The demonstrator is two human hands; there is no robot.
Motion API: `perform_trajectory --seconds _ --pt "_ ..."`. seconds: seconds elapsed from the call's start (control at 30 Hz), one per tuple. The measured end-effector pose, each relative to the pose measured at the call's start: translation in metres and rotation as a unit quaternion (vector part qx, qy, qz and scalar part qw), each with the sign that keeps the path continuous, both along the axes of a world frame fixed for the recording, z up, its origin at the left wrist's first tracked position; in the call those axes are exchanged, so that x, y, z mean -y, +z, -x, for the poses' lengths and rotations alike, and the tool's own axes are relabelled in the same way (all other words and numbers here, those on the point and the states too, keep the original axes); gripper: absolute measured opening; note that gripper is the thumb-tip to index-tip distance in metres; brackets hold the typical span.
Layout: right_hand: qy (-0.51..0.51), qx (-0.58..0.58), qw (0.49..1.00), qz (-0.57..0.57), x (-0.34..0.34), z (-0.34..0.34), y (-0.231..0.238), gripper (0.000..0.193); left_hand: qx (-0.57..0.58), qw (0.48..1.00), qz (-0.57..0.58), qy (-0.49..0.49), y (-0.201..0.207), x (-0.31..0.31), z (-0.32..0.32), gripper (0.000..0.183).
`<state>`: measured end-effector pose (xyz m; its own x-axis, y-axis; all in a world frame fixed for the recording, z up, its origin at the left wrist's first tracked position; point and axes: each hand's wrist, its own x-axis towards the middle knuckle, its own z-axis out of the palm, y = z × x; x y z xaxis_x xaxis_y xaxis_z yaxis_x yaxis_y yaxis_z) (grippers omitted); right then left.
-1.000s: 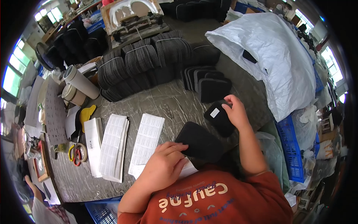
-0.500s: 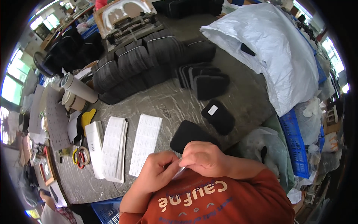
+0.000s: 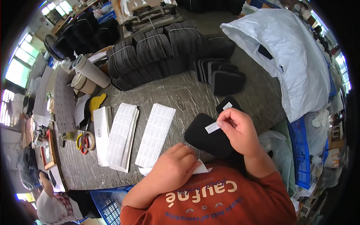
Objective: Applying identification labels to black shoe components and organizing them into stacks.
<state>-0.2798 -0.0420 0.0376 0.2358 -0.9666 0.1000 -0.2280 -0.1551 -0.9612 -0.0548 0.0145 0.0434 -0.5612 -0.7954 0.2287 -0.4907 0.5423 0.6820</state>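
Observation:
Between the thumb and fingertips of my right hand (image 3: 242, 131) is a small white label (image 3: 212, 128). It is over a black rounded pad (image 3: 204, 140) near the table's front edge; whether it touches the pad I cannot tell. My left hand (image 3: 170, 165) is closed on a white sheet (image 3: 201, 169), which sticks out on both sides, close to my shirt. Partly behind my right hand lies another black pad (image 3: 233, 101) bearing a white label. A sheet of printed labels (image 3: 155, 133) lies left of the pads, beside a stack of similar sheets (image 3: 122, 135).
Bundled black pads (image 3: 157, 45) stand in rows at the back, with loose pads (image 3: 227, 82) fanned out beside them. A large white sack (image 3: 292, 52) occupies the right. Scissors (image 3: 83, 144), a tape roll and a grey tumbler (image 3: 92, 71) sit left. Blue crates flank the table.
My hands have separated. The right has moved up and right over the near black pad with a label; the left stays low with the sheet. The head view has shifted.

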Motion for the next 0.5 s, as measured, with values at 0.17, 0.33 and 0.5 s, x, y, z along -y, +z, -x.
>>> perform_trajectory --seconds 0.17,0.33,0.5 --pt "0.043 -0.053 0.994 -0.082 0.012 -0.013 -0.008 0.008 0.078 0.994 0.071 -0.021 -0.019 -0.005 0.006 0.018" --pt "0.065 -0.094 0.991 -0.063 0.014 -0.018 -0.019 0.01 0.07 0.992 0.094 -0.034 -0.023 -0.006 0.005 0.017" --pt "0.072 -0.122 0.989 -0.042 0.015 -0.02 -0.023 0.011 0.052 0.995 0.076 -0.04 -0.023 -0.005 0.003 0.018"
